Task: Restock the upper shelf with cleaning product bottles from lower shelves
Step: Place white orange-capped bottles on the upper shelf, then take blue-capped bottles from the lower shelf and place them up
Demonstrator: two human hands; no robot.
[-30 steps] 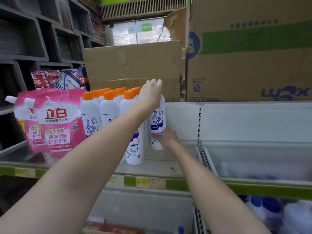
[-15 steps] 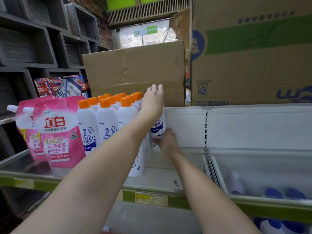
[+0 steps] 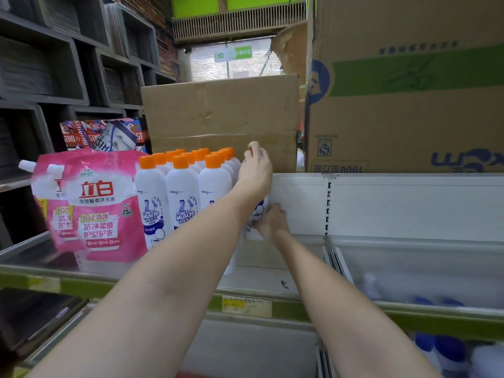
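Several white Mr Muscle bottles [image 3: 181,197] with orange caps stand in rows on the upper shelf [image 3: 261,279]. Both hands hold one more white bottle [image 3: 257,214] at the right end of the rows, near the shelf's back wall. My left hand [image 3: 256,173] curls over its top and hides the cap. My right hand [image 3: 271,221] grips its lower body from the right side. Most of that bottle is hidden behind my hands and left forearm.
Pink detergent refill pouches [image 3: 95,208] stand left of the bottles. Cardboard boxes [image 3: 221,121] sit on top behind the shelf. A divider [image 3: 331,255] separates a right section [image 3: 425,271]; blue-capped bottles [image 3: 447,350] sit on the shelf below.
The bottle has slid further back toward the shelf wall, into line with the rows. My left hand's fingers have curled down over its top. The view has shifted slightly.
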